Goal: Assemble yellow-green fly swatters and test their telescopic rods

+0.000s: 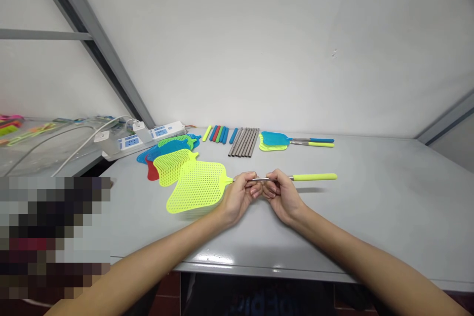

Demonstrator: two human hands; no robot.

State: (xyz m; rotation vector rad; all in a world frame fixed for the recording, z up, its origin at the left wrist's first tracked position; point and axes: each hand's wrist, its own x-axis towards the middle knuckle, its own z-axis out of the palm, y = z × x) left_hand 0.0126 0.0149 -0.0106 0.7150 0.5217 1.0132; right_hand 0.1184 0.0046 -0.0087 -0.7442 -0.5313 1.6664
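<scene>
Bare forearms (163, 256); hands (239, 197) (283, 197) pinch slim, seemingly metal rod (261, 179); perforated paddle (200, 186).

From my end I count one left hand (240, 196), one right hand (284, 196), one yellow fly swatter (202, 185) held and two complete swatters (276, 138) lying down. I make it seven loose grips (207, 133), at least six metal rods (247, 143), at least five overlapping swatter heads (174, 167) and two white adapters (141, 132).
</scene>
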